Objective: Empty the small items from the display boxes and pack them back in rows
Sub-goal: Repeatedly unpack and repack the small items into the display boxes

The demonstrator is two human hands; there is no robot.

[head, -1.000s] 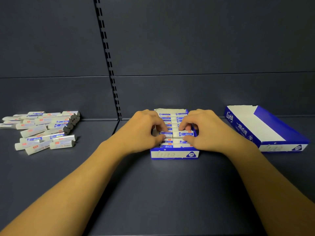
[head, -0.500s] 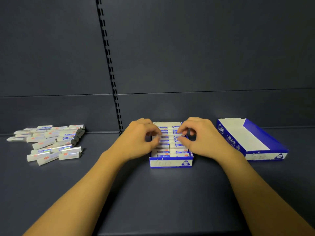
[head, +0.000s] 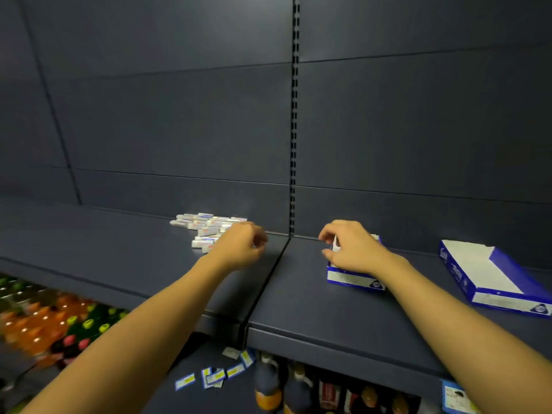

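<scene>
Right hand (head: 354,249) pinches a white item (head: 335,244) over the near box (head: 352,277); left hand (head: 243,245) curls beside the loose pile (head: 206,227), its grip unclear

Dark grey shelf (head: 328,306), panelled back wall (head: 179,115), slotted upright (head: 295,115), dim light

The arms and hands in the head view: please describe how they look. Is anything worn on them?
Both forearms are bare up to the frame edge: no sleeves are visible. The left hand and the right hand wear no gloves, and no watch, ring or bracelet shows. The image is slightly blurred, so small details cannot be seen.
</scene>
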